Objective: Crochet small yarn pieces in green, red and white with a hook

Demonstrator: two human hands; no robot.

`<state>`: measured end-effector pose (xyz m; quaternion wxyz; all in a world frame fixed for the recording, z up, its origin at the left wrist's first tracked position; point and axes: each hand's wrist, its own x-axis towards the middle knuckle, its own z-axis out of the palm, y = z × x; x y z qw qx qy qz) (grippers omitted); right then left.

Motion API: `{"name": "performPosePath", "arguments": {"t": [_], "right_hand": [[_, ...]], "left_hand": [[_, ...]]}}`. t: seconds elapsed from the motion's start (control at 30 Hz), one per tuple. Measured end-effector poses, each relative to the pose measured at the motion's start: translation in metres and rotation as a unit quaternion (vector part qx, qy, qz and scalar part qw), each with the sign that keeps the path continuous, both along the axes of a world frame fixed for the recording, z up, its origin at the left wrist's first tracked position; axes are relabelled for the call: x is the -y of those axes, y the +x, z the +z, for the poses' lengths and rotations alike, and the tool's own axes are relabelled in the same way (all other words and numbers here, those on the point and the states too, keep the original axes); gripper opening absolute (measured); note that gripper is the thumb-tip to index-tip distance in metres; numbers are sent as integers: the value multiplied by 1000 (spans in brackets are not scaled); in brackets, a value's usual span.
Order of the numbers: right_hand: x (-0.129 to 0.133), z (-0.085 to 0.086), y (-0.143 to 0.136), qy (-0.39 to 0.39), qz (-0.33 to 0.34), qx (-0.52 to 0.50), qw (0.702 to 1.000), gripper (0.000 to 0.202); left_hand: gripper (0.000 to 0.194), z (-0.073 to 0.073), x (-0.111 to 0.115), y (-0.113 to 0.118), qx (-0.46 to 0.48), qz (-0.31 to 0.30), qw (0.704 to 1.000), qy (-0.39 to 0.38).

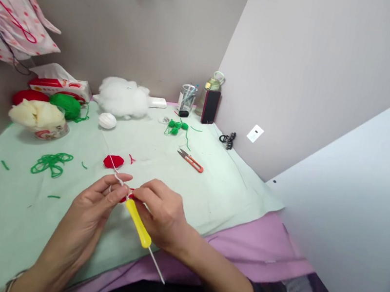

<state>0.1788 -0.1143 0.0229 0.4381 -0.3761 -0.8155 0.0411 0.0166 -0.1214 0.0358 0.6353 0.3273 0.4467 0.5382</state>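
Note:
My left hand (97, 202) pinches a small red crocheted piece (130, 195), with white yarn (118, 180) running over its fingers. From there the yarn leads back to a white ball (107, 121). My right hand (160, 209) has its fingers closed at the right side of the red piece; what its fingertips grip is hidden. A crochet hook with a yellow handle (139, 223) hangs at the work between both hands, its handle slanting down to the right. Just beyond my left fingers a red crocheted disc (113, 162) lies on the pale green cloth (210, 188).
Orange snips (190, 160) lie right of centre, near green crocheted bits (177, 127). Green yarn (52, 164) is at left. Farther back are a bowl (51, 130), white stuffing (123, 97), a tissue box (59, 88), a glass (187, 99), and a phone (210, 107) against a bottle.

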Motion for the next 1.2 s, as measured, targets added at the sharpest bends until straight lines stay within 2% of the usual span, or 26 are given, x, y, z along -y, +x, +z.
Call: {"name": "performPosePath", "arguments": {"t": [0.2,0.33,0.43,0.57,0.73,0.93,1.07,1.13,1.2], "right_hand": [[-27,13,10,-80,-7,36,996,20],[-52,12,15,-196,2,-7,981,15],[-66,8,19,-239,19,-22,971,16],[-74,-1,17,-235,5,-5,972,17],[-71,-11,9,-209,-33,34,977,20],[-82,0,26,-223,-59,98,968,19],[-100,5,56,-234,-165,130,949,20],[-107,2,71,-241,-237,145,930,20],[-112,-4,83,-260,-279,159,911,19]], "left_hand": [[31,7,-45,-10,-15,-46,999,7],[32,-4,-78,-18,5,-136,990,-23],[31,-13,-91,-20,14,-176,984,-30],[27,-23,-93,-17,29,-193,980,-29],[22,-28,-87,-13,42,-189,981,-15],[24,-28,-90,-24,43,-164,986,-7],[25,-25,-90,-34,42,-150,988,-1],[25,-23,-90,-36,42,-141,989,4],[25,-23,-90,-37,42,-134,990,10]]}}
